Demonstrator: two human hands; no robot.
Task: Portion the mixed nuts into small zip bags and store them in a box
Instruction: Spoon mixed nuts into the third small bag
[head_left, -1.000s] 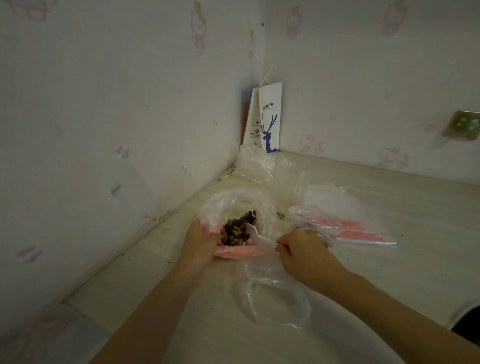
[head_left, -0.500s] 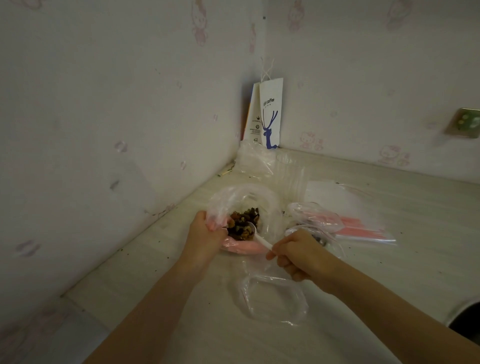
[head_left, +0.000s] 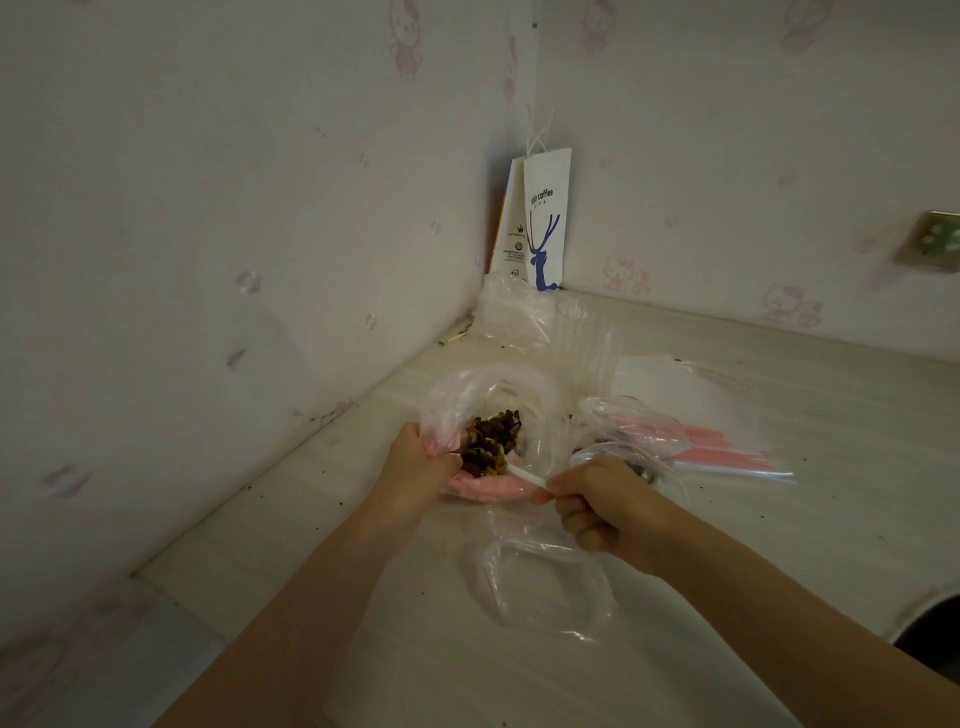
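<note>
Right hand (head_left: 605, 512) fingers curled tight — white spoon (head_left: 524, 475) pinched.

Just one camera here, worn on the person's head, wide-angle, looking forward and down at a pale wood-grain tabletop (head_left: 779, 415) tucked into a room corner. It sits close: both bare forearms run up from the near edge to mid-frame. The pink-patterned wallpapered wall (head_left: 208, 208) fills the left, and a white paper coffee bag with a blue deer (head_left: 545, 218) marks the far corner. No second view to compare.
</note>
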